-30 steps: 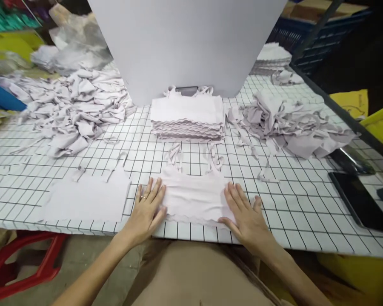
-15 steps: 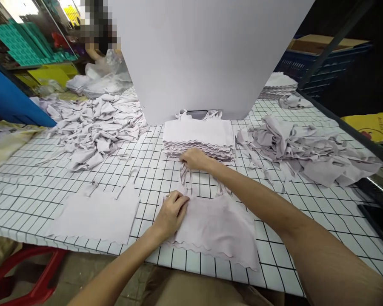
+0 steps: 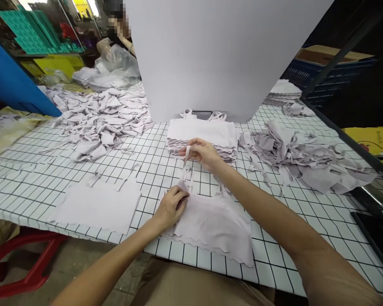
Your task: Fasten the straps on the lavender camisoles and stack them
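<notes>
Camisole (image 3: 215, 223) flat under pinching left hand (image 3: 171, 206), its strap (image 3: 187, 156) pinched taut by right hand (image 3: 204, 154).

Grid-patterned table (image 3: 121, 170) carries pale tops (image 3: 97, 206), stack (image 3: 210, 134), heaps (image 3: 102, 119).

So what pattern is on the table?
White with a black grid on the table, clear in the head view.

Right hand (image 3: 203, 154) now lifts strap (image 3: 187, 156) off the table, up from flat; left hand (image 3: 172, 205) pinches top's (image 3: 215, 223) corner.
</notes>
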### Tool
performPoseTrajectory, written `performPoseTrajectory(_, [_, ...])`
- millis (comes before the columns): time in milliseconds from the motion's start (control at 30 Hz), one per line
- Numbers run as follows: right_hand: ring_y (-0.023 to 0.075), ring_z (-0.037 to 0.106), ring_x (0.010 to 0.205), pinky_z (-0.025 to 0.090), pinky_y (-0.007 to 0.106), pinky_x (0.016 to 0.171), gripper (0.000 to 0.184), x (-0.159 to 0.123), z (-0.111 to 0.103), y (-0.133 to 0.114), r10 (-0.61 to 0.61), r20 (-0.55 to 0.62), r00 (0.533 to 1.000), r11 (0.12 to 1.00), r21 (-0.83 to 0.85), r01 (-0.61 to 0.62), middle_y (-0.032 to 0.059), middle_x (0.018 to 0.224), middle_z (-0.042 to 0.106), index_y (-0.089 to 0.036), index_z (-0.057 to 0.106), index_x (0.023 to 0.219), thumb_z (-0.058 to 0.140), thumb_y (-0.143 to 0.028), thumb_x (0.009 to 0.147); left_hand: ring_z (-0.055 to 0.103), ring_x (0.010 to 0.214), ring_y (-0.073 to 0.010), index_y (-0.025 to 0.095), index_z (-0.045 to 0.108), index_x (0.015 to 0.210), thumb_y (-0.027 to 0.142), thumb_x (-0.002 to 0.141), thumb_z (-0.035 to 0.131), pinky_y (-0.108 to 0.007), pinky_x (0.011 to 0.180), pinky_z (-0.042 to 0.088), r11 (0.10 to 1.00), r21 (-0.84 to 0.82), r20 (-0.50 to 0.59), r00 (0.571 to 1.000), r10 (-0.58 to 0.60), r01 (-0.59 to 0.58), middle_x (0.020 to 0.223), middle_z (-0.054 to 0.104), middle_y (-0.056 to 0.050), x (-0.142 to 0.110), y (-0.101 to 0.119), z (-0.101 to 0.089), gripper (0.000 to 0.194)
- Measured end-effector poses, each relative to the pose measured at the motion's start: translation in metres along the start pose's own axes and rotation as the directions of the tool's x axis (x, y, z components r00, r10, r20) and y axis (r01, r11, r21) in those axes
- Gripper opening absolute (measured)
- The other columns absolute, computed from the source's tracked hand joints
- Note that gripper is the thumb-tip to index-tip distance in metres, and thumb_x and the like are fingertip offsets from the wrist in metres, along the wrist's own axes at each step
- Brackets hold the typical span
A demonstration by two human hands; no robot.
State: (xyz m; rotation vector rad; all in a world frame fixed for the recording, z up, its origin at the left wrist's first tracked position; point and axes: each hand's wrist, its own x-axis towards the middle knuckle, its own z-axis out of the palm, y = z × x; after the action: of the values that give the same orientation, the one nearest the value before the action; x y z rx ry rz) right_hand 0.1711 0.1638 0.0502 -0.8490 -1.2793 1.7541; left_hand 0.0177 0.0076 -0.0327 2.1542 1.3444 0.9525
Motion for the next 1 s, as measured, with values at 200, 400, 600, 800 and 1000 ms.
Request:
performPoseTrajectory(200, [0.0091, 0.038, 0.047, 0.062, 0.041, 0.068, 0.016, -0.012, 0.002, -0.039, -0.033, 0.154, 0.988, 0.978, 0.209, 0.0, -0.0083, 0.057, 0.048, -0.019, 0.055, 0.106, 0.05, -0.02, 0.091, 0.063, 0.089, -0.0228, 0.015, 0.071, 0.103, 0.017, 0.092, 0.053, -0.04, 0.082, 0.054, 0.994, -0.082, 0.02, 0.997, -0.075, 0.077, 0.099, 0.065, -0.012, 0.002, 0.002, -0.005, 0.021])
performPoseTrajectory(400, [0.0063, 0.032, 0.045, 0.057, 0.03, 0.062, 0.022, -0.056, 0.025, -0.063, -0.097, 0.385, 0.918, 0.967, -0.18, 0.178, -0.0118, 0.055, 0.031, -0.019, 0.061, 0.114, 0.053, -0.032, 0.099, 0.07, 0.103, -0.0253, 0.012, 0.071, 0.107, 0.029, 0.094, 0.059, -0.046, 0.102, 0.052, 0.457, -0.713, 0.313, 0.824, -0.472, 0.533, 0.109, 0.074, -0.016, 0.014, 0.023, -0.028, 0.025])
performPoseTrajectory(600, [0.0135, 0.066, 0.083, 0.057, 0.028, 0.073, 0.019, -0.118, 0.037, -0.027, -0.151, 0.412, 0.898, 0.859, -0.394, 0.326, 0.0051, 0.094, 0.07, -0.018, 0.069, 0.102, 0.062, -0.034, 0.094, 0.074, 0.098, -0.0252, 0.009, 0.071, 0.104, 0.02, 0.095, 0.057, -0.046, 0.099, 0.056, -0.158, -0.83, 0.549, 0.732, -0.403, 0.536, 0.107, 0.076, -0.017, 0.023, 0.034, -0.027, 0.02])
performPoseTrajectory(800, [0.008, 0.059, 0.045, 0.05, 0.021, 0.046, 0.021, -0.121, 0.018, 0.013, 0.172, 0.008, 0.985, 0.866, -0.477, -0.148, -0.0012, 0.061, 0.062, -0.012, 0.07, 0.09, 0.071, -0.033, 0.086, 0.074, 0.098, -0.0255, 0.007, 0.072, 0.097, 0.015, 0.093, 0.058, -0.044, 0.098, 0.057, -0.232, -0.845, 0.533, 0.726, -0.434, 0.482, 0.101, 0.076, -0.016, 0.02, 0.025, -0.015, 0.017])
performPoseTrajectory(1000, [0.0053, 0.048, 0.035, 0.05, 0.02, 0.035, 0.036, -0.121, 0.039, 0.036, 0.467, 0.221, 0.856, 0.877, -0.235, -0.418, -0.0059, 0.049, 0.055, -0.014, 0.06, 0.066, 0.085, -0.04, 0.071, 0.074, 0.087, -0.0262, 0.011, 0.07, 0.108, 0.025, 0.094, 0.06, -0.045, 0.082, 0.061, -0.16, -0.812, 0.571, 0.709, -0.414, 0.561, 0.104, 0.074, -0.015, 0.028, 0.025, -0.016, 0.022])
